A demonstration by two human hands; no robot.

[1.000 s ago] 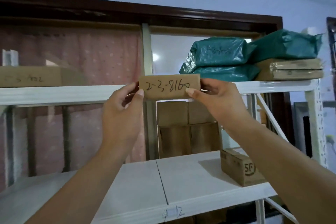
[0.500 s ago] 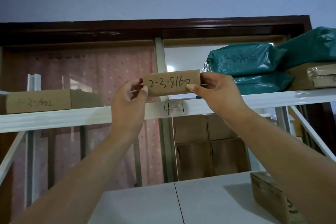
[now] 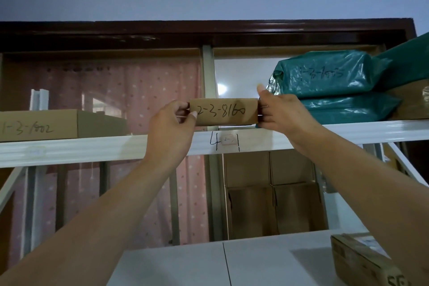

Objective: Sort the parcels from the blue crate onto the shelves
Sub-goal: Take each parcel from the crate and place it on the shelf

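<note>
At the top shelf: the small brown parcel, marked 2-3-8160, is held level at the front rail of the top shelf. It sits between a flat carton well to the left and the stacked green bags just to the right.
Left hand grip: thumb and fingers clamped on the parcel's left end.
Right hand grip: fingers clamped on the right end, with one digit raised free above it.
Drop risk: if both grips let go with too little of the parcel over the shelf, it would likely tip forward toward the lower shelf.
Neighbour risk: the right hand is against or almost against the lower green bag, so pushing inward could nudge the stack.
Misfiling risk: the rail marking reads 4 and 1 and the parcel begins 2-3; whether these should match is unclear.
Hidden: the parcel's underside and depth, so contact with the shelf cannot be told.
Cut off: the blue crate is out of view, and a brown box on the lower shelf is cropped.
Hard to read: the upper bag's writing and the sticker within the rail marking.
</note>
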